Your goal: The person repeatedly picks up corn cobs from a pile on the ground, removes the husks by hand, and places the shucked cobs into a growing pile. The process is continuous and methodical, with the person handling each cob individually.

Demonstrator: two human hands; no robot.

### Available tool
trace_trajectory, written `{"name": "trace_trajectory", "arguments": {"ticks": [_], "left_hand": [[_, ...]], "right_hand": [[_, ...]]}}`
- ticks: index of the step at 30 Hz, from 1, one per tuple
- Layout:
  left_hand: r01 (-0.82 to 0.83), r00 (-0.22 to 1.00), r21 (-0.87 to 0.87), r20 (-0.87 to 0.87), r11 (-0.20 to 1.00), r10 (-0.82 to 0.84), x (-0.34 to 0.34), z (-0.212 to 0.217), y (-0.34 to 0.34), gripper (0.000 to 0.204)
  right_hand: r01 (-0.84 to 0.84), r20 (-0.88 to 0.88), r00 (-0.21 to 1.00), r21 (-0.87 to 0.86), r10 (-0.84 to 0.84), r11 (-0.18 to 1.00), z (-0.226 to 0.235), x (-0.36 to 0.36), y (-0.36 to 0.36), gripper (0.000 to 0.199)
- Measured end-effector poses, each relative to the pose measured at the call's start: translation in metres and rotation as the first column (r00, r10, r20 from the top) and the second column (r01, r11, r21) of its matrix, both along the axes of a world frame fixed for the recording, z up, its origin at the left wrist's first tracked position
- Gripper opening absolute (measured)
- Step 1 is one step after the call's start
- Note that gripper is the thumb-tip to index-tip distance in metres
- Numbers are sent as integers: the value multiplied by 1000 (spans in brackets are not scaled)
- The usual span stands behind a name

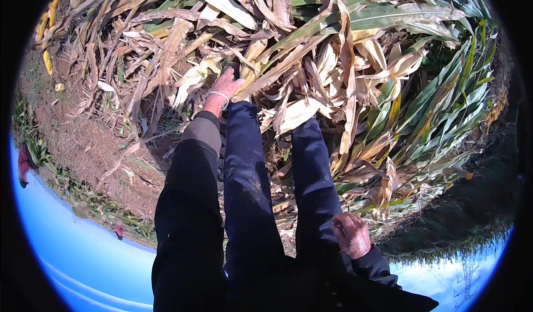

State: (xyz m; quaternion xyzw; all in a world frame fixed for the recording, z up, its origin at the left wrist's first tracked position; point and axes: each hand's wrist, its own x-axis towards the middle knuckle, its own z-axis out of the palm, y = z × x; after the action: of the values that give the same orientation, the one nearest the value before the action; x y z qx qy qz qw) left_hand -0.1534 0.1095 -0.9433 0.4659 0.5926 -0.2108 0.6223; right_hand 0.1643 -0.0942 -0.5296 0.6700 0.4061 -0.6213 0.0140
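My left hand (224, 86), with a pale bracelet at its wrist, reaches down into the dry corn leaves ahead of my legs. Its thumb is stretched out against the lower end of a corn ear in its yellowish husk (254, 62); the fingers point forward beside it, their tips partly lost in shade. Pale opened husks (194, 78) lie just left of this hand. My right hand (352, 235) is held back by my right thigh, away from the stalks. Its fingers are curled in, and whatever they may hold is hidden.
Dry leaves and stalks (166, 40) cover the ground ahead, with greener stalks (427, 112) heaped at right. Husked yellow corn cobs (48, 62) lie at far left beside brown straw-strewn soil (89, 140). Two distant people (25, 163) appear toward the left rim.
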Motion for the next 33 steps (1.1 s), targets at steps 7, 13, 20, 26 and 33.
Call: {"name": "trace_trajectory", "arguments": {"ticks": [7,13,20,26,33], "left_hand": [[80,985,84,-161,993,-65,15,-70,-64,85],[-190,956,-89,208,978,204,37,63,-98,59],[15,965,496,221,868,-143,56,348,-129,39],[242,930,802,-31,545,-367,67,511,-113,45],[256,902,894,-84,368,-424,92,696,-73,44]], "right_hand": [[773,-435,160,-504,-886,386,-31,10,66,32],[623,-902,-280,-432,-329,652,-11,19,182,41],[651,-955,-259,-282,-143,705,127,29,228,21],[616,-921,-332,-49,202,786,256,73,236,30],[874,-522,447,83,-727,478,317,66,204,42]]}}
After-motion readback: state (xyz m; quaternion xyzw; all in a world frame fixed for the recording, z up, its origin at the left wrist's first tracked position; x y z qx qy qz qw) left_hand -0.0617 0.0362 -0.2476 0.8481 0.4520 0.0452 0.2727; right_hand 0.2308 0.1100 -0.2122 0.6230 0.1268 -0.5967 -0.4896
